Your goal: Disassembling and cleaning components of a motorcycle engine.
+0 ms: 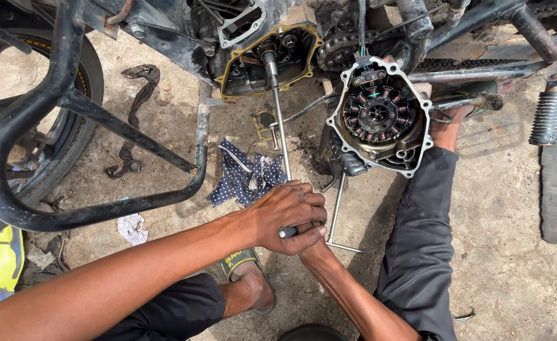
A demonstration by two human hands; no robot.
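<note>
In the head view, a long socket wrench (281, 129) is seen running from the open engine case (267, 60) of a motorcycle down toward the person's hands. Its socket end is seated on a fastener inside the gold-rimmed case opening, and its steel shaft slopes down over the dirt floor (506, 252) to the handle end. That handle end is clasped by both hands together: the left hand (286, 216) is wrapped over the top with fingers curled tight around the dark grip, whose tip is seen poking out between the knuckles, and the right hand (313, 243) is pressed up from beneath, largely hidden by the left. The tool thus lies straight ahead of the grip, reaching away from the person into the engine.

Just right of the shaft, a detached stator cover (381, 117) with copper windings is seen hanging by its cable, facing the camera. A blue dotted rag (247, 180) lies on the ground beside the shaft, just above the hands. A bent metal rod (336, 218) rests on the ground by the right hand. The rear wheel (70, 126) and a black tubular guard (38, 126) are seen at left, and a foot in a sandal (250, 284) below the forearms.
</note>
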